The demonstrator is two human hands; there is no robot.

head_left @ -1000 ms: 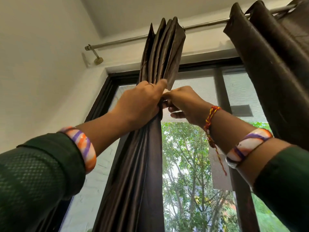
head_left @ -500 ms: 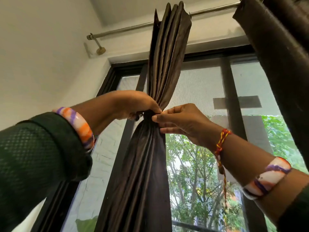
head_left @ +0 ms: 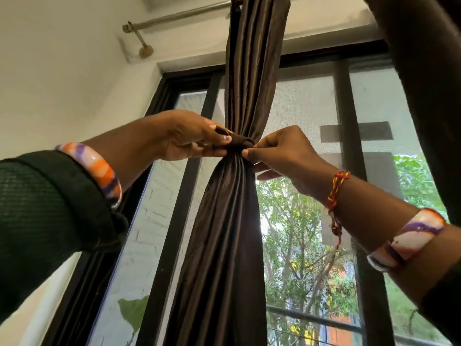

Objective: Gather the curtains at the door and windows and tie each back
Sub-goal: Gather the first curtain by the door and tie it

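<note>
Right now my left hand (head_left: pixel 192 136) grips the brown tie band (head_left: pixel 238 143) where it wraps the gathered curtain (head_left: pixel 224 233), thumb and fingers curled round it from the left. My right hand (head_left: pixel 282 152) pinches the same band from the right, fingertips pressed to the cloth; whether it holds a loose end or only the fold, I cannot quite make out. That curtain hangs from the rod (head_left: pixel 179 17) in front of the window (head_left: pixel 306 108), cinched into a narrow waist between my hands and flaring above and below. A second curtain (head_left: pixel 429 83) hangs at the upper right, untied. Striped bangles sit on both my forearms.
</note>
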